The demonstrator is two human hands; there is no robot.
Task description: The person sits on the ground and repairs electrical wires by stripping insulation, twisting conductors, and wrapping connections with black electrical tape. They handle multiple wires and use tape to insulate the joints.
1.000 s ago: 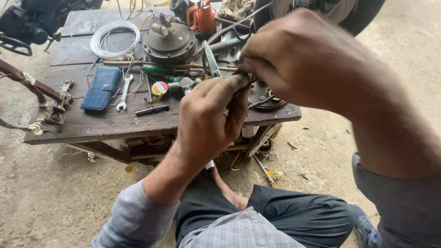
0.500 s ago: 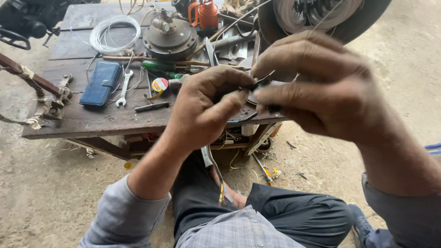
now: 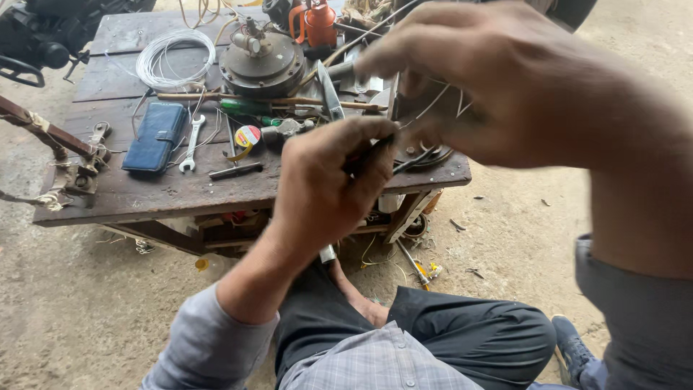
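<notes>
- Thin pale wires (image 3: 433, 105) run between the two hands, held up in the air above the near right corner of the low wooden table (image 3: 144, 195)
- Left hand (image 3: 328, 184) is curled tight, thumb and fingertips pinched together on a small dark part at the wire ends; what that part is cannot be told, as it is mostly hidden by the fingers
- Right hand (image 3: 498, 79) is blurred, its fingers bent down over the wires from above and closed on them; the exact hold is hard to make out
- Both forearms wear grey sleeves pushed back, and the person sits cross-legged on the concrete floor in dark trousers and a checked shirt
- On the table, at the far middle, stands a round dark motor housing (image 3: 261, 65) with an orange oil can (image 3: 317, 25) just behind it
- Coil of white wire (image 3: 175, 58) lies at the far left of the table top
- Blue wallet case (image 3: 154, 136) lies nearer the left edge, with a small steel spanner (image 3: 192, 143) just beside it on its right
- Roll of tape (image 3: 247, 136) in red and yellow sits near the middle, close to a green-handled screwdriver (image 3: 249, 108) and a long thin wooden stick (image 3: 267, 100)
- Scraps and loose wire lie on the floor under the table's right side
</notes>
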